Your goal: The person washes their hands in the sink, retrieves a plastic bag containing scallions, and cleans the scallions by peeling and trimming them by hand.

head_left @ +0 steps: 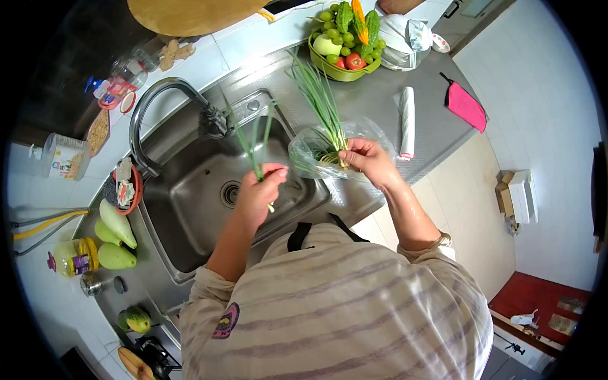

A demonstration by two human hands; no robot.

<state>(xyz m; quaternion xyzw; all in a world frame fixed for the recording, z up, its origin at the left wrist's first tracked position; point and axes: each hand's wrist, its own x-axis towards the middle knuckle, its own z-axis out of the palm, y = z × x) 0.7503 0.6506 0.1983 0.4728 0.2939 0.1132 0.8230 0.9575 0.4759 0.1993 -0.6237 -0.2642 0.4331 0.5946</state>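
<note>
the steel table [430, 120] runs around the sink [190, 196], and both are the largest things at work here; the tall faucet [136, 123] arches over the basin's far left side; smaller again, the green basket [345, 75] of fruit and vegetables stands at the back, well apart from the hands; the clear plastic bag [299, 151] lies on the table just beside the sink, beneath the larger bunch of scallions [318, 101].

the right hand [368, 161] has its grip pinched on that bunch near the pale root ends, leaves fanning away toward the back; the left hand [261, 190] has its grip curled around a few loose stalks [254, 155] over the sink, a white tip poking out below the fist.

for good handling, a light pinch near the firm white ends should serve best, since the hollow leaves would likely crease; taking only a few stalks at once ought to prevent tangles; lining up the root ends, and holding loose bits over the sink, would probably spare the table some mess.
</note>
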